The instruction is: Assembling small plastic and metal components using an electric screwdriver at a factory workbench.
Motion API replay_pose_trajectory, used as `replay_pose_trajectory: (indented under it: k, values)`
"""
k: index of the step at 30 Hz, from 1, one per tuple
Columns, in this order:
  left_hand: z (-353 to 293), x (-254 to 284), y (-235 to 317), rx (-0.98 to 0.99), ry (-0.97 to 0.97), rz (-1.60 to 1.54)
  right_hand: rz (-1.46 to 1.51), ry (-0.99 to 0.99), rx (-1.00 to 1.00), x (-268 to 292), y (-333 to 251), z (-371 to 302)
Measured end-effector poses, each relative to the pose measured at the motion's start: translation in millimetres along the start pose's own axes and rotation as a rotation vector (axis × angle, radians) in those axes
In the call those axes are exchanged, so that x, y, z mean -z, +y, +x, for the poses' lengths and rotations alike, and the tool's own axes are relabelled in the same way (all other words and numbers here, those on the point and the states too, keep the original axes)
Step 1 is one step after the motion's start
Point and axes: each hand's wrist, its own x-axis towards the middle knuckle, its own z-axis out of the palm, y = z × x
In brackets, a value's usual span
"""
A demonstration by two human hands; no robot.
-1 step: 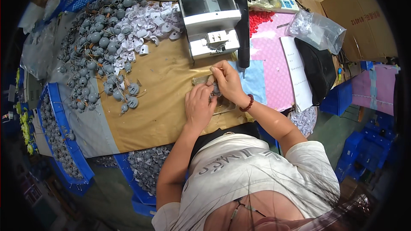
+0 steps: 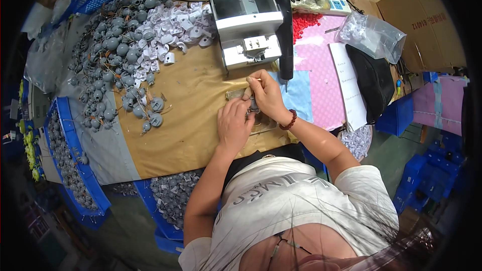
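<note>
My two hands meet over the brown-covered bench, in front of a white and grey machine (image 2: 246, 22). Between them is a small grey plastic part (image 2: 253, 106), mostly hidden by fingers, on a flat clear block (image 2: 266, 125). My left hand (image 2: 234, 123) presses its bent fingers onto the grey part from the left. From the right, my right hand (image 2: 268, 95) has thumb and forefinger pinched together just above it; whatever is in that pinch is too small to name. A black electric screwdriver (image 2: 285, 40) hangs point down beside the machine, behind my right hand.
Grey round parts with wires (image 2: 113, 45) and white plastic caps (image 2: 186, 25) are heaped at the left. Blue trays (image 2: 95, 183) of grey parts stand by the bench's left edge. At right lie a blue cloth (image 2: 300, 93), a paper sheet (image 2: 346, 85) and a black pouch (image 2: 370, 80).
</note>
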Motion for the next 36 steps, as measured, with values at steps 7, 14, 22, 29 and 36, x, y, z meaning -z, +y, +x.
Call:
replay_pose_trajectory:
  k: [7, 14, 22, 29, 36]
  values:
    - [-9, 10, -4, 0.015, 0.029, -0.225, 0.179, -0.176, 0.034, 5, -21, -2]
    - [-117, 129, -13, 0.309, -0.1, -0.043, 0.032, -0.029, 0.136, 120, -40, 16]
    - [-277, 165, -55, 0.654, -1.12, -0.086, -0.978, 0.222, 0.379, 164, -1, 70]
    - [-54, 159, -84, 0.314, -0.264, 0.207, -1.176, 0.185, 0.544, 163, 8, 83]
    - [112, 96, -160, -0.029, -0.019, 0.765, -1.212, 0.184, 0.523, 159, 8, 91]
